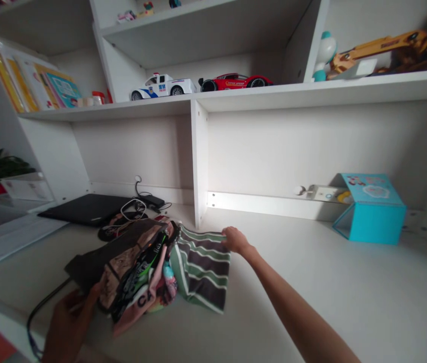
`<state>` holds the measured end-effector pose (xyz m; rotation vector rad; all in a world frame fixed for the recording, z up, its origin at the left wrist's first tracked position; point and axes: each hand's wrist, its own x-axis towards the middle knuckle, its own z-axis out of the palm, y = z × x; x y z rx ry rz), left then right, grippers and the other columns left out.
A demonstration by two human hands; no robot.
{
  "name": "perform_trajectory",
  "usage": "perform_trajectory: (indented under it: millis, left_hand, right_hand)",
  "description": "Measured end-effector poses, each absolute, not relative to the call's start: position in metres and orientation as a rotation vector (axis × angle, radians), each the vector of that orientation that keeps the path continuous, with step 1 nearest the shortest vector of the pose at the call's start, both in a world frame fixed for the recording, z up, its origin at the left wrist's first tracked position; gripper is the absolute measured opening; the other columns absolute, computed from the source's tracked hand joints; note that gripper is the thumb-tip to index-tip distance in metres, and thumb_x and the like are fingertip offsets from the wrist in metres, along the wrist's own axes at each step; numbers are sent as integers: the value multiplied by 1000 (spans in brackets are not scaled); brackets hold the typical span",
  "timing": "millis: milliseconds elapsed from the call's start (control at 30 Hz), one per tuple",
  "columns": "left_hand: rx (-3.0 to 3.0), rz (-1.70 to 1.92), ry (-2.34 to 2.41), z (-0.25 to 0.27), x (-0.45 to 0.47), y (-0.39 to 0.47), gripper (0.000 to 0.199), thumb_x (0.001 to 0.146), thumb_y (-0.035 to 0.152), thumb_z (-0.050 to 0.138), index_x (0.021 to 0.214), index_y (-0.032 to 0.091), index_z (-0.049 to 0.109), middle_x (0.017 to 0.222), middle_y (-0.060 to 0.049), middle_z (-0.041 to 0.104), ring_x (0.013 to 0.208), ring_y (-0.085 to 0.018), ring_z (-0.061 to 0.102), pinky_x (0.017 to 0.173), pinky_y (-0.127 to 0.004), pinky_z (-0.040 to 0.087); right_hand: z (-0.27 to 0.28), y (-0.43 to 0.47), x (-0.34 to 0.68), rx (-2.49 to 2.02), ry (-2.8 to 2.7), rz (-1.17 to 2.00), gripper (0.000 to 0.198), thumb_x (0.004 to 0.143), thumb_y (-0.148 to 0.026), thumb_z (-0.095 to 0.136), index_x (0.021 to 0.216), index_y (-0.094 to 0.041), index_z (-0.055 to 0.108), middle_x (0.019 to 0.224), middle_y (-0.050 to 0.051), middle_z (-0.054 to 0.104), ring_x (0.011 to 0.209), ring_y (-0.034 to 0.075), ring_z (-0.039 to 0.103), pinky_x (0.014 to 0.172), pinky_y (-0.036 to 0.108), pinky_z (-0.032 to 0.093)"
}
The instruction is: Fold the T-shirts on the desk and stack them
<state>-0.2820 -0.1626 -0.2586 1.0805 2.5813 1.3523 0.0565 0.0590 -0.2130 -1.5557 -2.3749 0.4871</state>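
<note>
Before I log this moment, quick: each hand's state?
Left hand: at the cloth bundle; grip cannot be told.
Right hand: closed, holding the striped cloth.

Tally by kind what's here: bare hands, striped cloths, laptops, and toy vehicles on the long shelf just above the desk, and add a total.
Hands: 2, left hand and right hand
Striped cloth: 1
Laptop: 1
Toy vehicles: 3, white truck, red car, yellow digger
Total: 7
</note>
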Motion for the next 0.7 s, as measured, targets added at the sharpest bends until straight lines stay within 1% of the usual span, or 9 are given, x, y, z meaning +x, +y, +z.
perform_trajectory:
  millis: [100, 133, 200, 300, 367, 433, 533, 633, 700]
  left_hand:
    - [884, 1627, 2542, -246, -266, -175, 68, 66, 59, 54, 116, 16, 39, 105, -16, 54, 84, -34, 60, 60, -42, 54]
    - [893, 1698, 2533, -239, -258, -178, 69, 67, 59, 53, 121, 18, 35, 109, -15, 52, 87, -34, 58, 59, -42, 53]
    - [995, 1776, 2486, -226, -239, -179, 64, 73, 57, 49, 125, 24, 32, 113, -12, 49, 91, -33, 55, 62, -42, 51]
    - [1219, 1810, 2397, -207, -209, -175, 54, 77, 54, 47, 124, 31, 34, 115, -6, 46, 92, -30, 53, 67, -42, 50]
    - [1381, 1842, 2359, -197, -192, -169, 49, 75, 53, 49, 118, 30, 41, 113, -4, 48, 89, -28, 53, 68, -41, 50]
    - [1552, 1857, 2313, -190, -177, -162, 44, 75, 51, 52, 111, 26, 47, 110, -4, 51, 87, -25, 55, 70, -39, 50]
    - [1860, 1802, 2182, -177, -158, -151, 34, 79, 45, 51, 105, 22, 53, 105, -5, 56, 89, -21, 57, 76, -33, 49]
    - [2108, 1730, 2016, -152, -138, -141, 26, 81, 39, 51, 101, 23, 56, 106, -3, 57, 95, -19, 57, 83, -30, 47]
    - [2190, 1742, 1895, -131, -122, -136, 23, 82, 35, 51, 102, 23, 56, 106, -3, 57, 97, -18, 57, 86, -28, 46]
  right_hand:
    - [-235, 73, 70, -1725, -2377, 444, 29, 86, -33, 53, 111, -17, 52, 114, 6, 53, 97, 19, 54, 82, 40, 47]
    - [-239, 76, 70, -1756, -2379, 450, 29, 87, -33, 53, 111, -17, 52, 113, 6, 54, 96, 18, 55, 81, 39, 47]
    - [-242, 82, 67, -1798, -2377, 479, 29, 87, -33, 52, 110, -16, 53, 111, 6, 55, 94, 18, 56, 79, 38, 48]
    - [-238, 87, 60, -1832, -2350, 509, 30, 87, -34, 52, 111, -16, 52, 110, 6, 55, 92, 18, 56, 78, 38, 49]
    - [-233, 85, 56, -1827, -2328, 508, 31, 87, -33, 53, 112, -16, 52, 110, 6, 55, 92, 18, 56, 77, 37, 49]
    - [-221, 79, 52, -1777, -2306, 487, 30, 86, -33, 53, 111, -16, 52, 108, 6, 55, 90, 17, 57, 76, 36, 49]
    - [-177, 68, 51, -1598, -2234, 363, 23, 86, -31, 54, 104, -16, 55, 105, 5, 56, 89, 16, 57, 75, 35, 49]
    - [-98, 45, 64, -1341, -2061, 138, 14, 88, -24, 47, 100, -18, 52, 112, 5, 50, 102, 15, 49, 85, 30, 43]
    - [-42, 18, 85, -1139, -1883, -33, 18, 92, -23, 36, 106, -20, 45, 120, 4, 42, 112, 13, 41, 92, 28, 38]
